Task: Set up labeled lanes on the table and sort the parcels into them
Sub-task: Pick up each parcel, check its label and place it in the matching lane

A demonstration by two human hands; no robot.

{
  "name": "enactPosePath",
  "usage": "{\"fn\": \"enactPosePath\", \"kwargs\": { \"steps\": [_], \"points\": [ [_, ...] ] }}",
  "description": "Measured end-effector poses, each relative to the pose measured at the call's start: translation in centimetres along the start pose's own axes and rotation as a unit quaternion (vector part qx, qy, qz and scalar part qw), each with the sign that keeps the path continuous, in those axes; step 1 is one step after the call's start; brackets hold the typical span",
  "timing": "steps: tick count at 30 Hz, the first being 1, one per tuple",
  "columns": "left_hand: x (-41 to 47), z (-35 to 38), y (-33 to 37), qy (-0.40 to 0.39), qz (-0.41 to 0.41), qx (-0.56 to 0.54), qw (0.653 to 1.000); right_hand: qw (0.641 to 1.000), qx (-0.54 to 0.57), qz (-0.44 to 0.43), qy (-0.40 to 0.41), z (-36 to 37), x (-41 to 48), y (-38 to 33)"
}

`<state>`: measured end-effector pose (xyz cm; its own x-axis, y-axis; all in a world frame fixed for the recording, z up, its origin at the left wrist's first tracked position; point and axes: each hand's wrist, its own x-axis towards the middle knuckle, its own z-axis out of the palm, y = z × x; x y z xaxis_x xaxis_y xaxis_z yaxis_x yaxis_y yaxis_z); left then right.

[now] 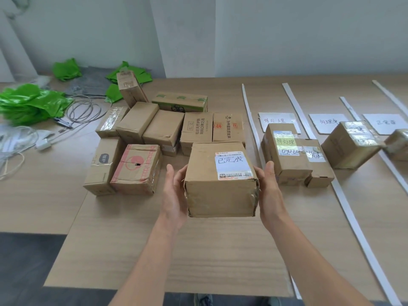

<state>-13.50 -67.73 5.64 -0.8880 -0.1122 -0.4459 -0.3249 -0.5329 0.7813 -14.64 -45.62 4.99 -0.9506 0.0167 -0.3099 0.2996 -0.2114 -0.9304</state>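
Note:
I hold a brown cardboard parcel point(220, 191) with a white handwritten label between both hands, above the table's middle. My left hand point(175, 191) grips its left side, my right hand point(270, 191) its right side. Several unsorted parcels point(152, 129) lie clustered behind and to the left. On the right, white strips point(251, 124) divide the table into lanes, each headed by a white paper label point(279, 120). The first lane holds two parcels point(287, 155), one with a yellow-green note. The second lane holds one parcel point(351, 144). Another parcel point(398, 143) sits at the right edge.
Green plastic bags point(28, 102) and coiled cables point(84, 111) lie at the far left, with a white charger point(44, 143). The wooden table point(198, 250) ends near me at its front edge; dark floor shows at lower left. A white wall stands behind.

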Motion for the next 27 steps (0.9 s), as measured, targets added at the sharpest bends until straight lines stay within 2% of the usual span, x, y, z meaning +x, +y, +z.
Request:
{"fn": "enactPosePath", "kwargs": {
  "steps": [10, 15, 21, 27],
  "points": [
    [-1.2, 0.5, -0.1, -0.015, 0.021, 0.014, 1.000, 1.000, 0.012, 0.000, 0.011, 0.3, -1.2, 0.1],
    [-2.5, 2.1, -0.6, -0.082, 0.016, 0.058, 0.995, 1.000, 0.022, 0.020, -0.006, 0.3, -1.8, 0.0],
    [-2.8, 4.5, -1.4, -0.155, 0.011, 0.072, 0.985, 0.999, 0.036, 0.008, 0.030, -1.8, -3.1, -0.9],
    [-4.1, 8.3, -3.2, -0.195, -0.006, 0.095, 0.976, 0.994, 0.077, 0.000, 0.078, -6.4, -5.4, -1.6]
  ]
}}
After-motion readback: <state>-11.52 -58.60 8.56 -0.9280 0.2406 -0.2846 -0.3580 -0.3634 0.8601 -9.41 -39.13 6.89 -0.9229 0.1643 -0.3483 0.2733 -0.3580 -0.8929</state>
